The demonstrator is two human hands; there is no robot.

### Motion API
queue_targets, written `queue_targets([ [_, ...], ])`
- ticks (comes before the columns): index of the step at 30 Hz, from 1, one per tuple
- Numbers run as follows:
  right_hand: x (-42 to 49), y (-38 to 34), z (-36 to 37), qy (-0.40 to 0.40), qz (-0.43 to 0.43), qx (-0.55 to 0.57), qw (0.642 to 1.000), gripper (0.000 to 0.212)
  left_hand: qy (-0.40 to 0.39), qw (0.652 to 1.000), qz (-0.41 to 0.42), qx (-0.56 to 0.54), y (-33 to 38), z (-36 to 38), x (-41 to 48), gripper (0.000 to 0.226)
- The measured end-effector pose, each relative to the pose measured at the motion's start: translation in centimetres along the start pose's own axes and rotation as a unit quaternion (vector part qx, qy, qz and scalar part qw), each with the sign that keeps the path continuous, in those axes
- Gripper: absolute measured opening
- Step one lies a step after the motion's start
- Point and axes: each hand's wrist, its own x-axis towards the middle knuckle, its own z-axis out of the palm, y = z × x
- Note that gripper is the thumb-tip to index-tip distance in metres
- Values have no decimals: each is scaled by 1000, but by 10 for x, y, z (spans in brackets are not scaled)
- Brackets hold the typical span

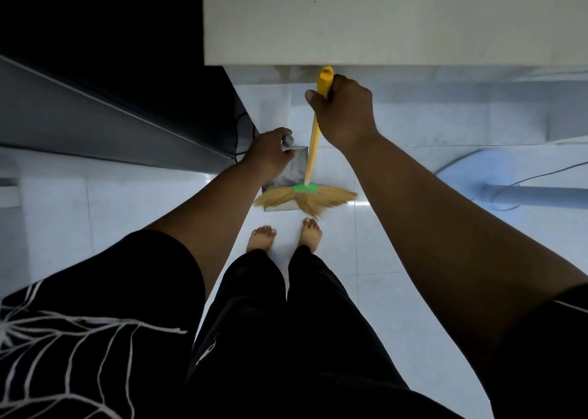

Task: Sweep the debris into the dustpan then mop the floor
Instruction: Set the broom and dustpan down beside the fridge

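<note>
The broom (pixel 313 151) stands on the dustpan (pixel 288 172), just beyond the feet (pixel 261 237); a cabinet (pixel 111 123) lies left, a pipe (pixel 534 193) right.

The right hand (pixel 345 110) grips the yellow broom (pixel 313 151) near its top; its straw bristles (pixel 305 199) spread over the metal dustpan (pixel 288 170), whose grey handle (pixel 289 140) the left hand (pixel 269 154) holds on the white tiled floor (pixel 413 259).

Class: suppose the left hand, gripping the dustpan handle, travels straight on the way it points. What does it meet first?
Most likely the yellow broom handle, which crosses just beyond the left hand. Depth is unclear, so the hand might pass it by.
</note>
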Motion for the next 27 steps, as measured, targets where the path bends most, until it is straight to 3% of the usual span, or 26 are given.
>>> queue_targets([
  [6,1,-1,2,11,20,-2,1000,27,3,1000,16,3,2,-5,-10,19],
  [10,-2,-1,-1,12,27,-6,1000,26,-7,1000,-1,4,6,-11,-15,34],
  [14,-16,1,-4,-3,45,6,999,41,-15,1000,-24,-12,14,-21,-23,54],
  [20,-49,7,-15,-35,67,8,997,55,-1,999,-29,33,26,-40,-43,56],
  [27,-81,-19,-35,-21,-51,-45,997,49,65,995,-14,81,35,-76,-97,58],
])
